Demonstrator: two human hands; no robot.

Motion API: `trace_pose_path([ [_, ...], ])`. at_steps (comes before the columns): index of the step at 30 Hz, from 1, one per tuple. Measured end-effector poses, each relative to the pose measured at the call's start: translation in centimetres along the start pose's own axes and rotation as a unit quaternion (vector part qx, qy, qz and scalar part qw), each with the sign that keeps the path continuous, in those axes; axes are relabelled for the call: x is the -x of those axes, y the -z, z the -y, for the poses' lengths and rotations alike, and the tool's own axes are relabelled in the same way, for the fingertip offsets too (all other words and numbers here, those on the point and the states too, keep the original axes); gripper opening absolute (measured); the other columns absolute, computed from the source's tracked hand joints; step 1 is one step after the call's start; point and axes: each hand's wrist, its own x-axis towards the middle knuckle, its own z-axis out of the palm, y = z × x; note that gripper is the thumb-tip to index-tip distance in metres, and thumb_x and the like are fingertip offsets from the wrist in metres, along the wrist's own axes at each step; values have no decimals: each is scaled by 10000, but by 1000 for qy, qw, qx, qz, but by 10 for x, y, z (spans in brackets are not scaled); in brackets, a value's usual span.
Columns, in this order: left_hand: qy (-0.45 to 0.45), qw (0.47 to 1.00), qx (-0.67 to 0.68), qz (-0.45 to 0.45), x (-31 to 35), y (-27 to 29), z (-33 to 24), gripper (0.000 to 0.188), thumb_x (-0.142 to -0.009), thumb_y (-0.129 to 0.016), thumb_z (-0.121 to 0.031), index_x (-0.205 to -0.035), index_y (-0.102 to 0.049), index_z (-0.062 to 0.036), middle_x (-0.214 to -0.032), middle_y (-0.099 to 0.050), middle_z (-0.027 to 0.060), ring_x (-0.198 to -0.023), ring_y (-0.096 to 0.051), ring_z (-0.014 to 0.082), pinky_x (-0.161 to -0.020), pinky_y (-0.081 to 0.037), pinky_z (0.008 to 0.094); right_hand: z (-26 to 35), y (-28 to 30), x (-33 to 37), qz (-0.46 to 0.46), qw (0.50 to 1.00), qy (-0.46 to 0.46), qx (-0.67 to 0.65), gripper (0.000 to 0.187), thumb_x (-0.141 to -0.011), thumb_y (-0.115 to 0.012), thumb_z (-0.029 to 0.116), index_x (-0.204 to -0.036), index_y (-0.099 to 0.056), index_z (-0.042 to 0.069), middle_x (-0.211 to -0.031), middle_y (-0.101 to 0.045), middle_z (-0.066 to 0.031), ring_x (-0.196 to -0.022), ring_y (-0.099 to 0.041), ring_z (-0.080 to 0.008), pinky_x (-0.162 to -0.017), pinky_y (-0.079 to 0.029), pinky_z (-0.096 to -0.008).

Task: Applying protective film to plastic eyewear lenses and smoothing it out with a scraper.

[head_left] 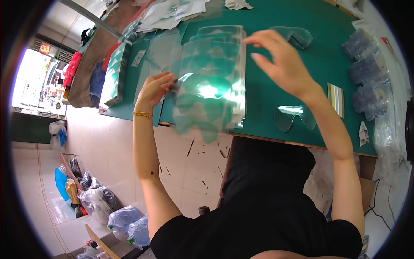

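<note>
My left hand [154,90] is closed at the left edge of a clear plastic sheet [202,93] with lens-shaped shapes in it, its thumb and fingers pinched together. A small dark bit shows at the fingertips; I cannot make out what it is. The sheet is blurred, shines with glare and hangs past the table's front edge. Under it lies a stack of similar clear sheets [239,64]. My right hand [280,60] is raised near the stack's upper right edge, fingers apart and nothing in them. On the right lies a clear visor-shaped lens [295,118].
Another clear lens [297,37] lies farther back on the green table [332,56]. Bundles of clear lenses [366,71] line the right edge, near a striped strip [336,100]. A sheet stack [115,75] stands at left; white papers [168,15] lie at the back.
</note>
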Motion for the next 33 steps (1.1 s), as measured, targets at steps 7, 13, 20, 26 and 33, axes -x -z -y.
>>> trace_pose_path([
  [7,-122,989,-74,29,13,-33,-17,198,-903,-714,-90,-1051,-690,39,-885,-662,13,-739,-551,65,-665,-442,206,-9,-114,-73,128,987,15,-93,257,-885,-646,209,-1063,-700,31,-1027,-675,-125,-911,-654,-261,-794,-518,-370],
  [13,-239,963,-112,57,1,-37,-28,165,-908,-712,-90,-1037,-720,12,-968,-706,34,-897,-628,79,-820,-497,212,8,-130,-109,113,990,3,-79,372,-805,-762,345,-992,-738,24,-840,-711,-133,-737,-668,-265,-677,-522,-350],
  [20,-228,967,-86,75,-8,-15,-28,184,-894,-732,-96,-1053,-725,-4,-966,-703,15,-894,-613,74,-829,-484,221,-25,-119,-132,47,989,-42,-135,268,-905,-660,198,-907,-643,-70,-771,-675,-202,-696,-654,-264,-651,-486,-380],
  [26,-163,983,-87,-10,-40,71,-13,252,-919,-710,-132,-1115,-700,26,-1025,-691,35,-938,-616,98,-879,-489,222,-84,-35,-103,-115,952,-213,-190,307,-962,-646,226,-761,-697,-1,-684,-622,3,-622,-524,-67,-566,-408,-244],
  [33,-181,818,-489,-242,-58,109,-26,265,-857,-759,-147,-1087,-745,-17,-938,-733,43,-862,-658,110,-794,-515,225,-49,32,-41,-192,928,-252,-197,240,-977,-636,197,-824,-681,17,-699,-605,20,-615,-509,-31,-541,-386,-200],
])
